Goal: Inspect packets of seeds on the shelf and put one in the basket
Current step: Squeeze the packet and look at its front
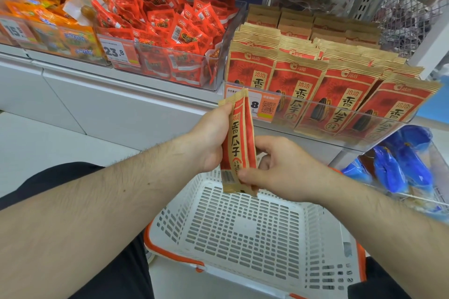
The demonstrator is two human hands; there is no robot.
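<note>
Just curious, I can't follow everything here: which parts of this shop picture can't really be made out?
Head view:
- Held seed packet: turned nearly edge-on, front mostly unseen.
- Price tag: partly covered by that packet.
- Left hand fingers: behind the packet.
- Basket: near corners hidden by forearms.

White metal shelving [136, 94] ran along the aisle above a pale, glossy floor [36, 143]. Clear plastic bins [189, 65] held red snack sachets, with orange packs [56, 31] further left. A wire mesh panel [408, 22] stood at the far right, and blue packets [401, 165] lay on a lower tier.
</note>
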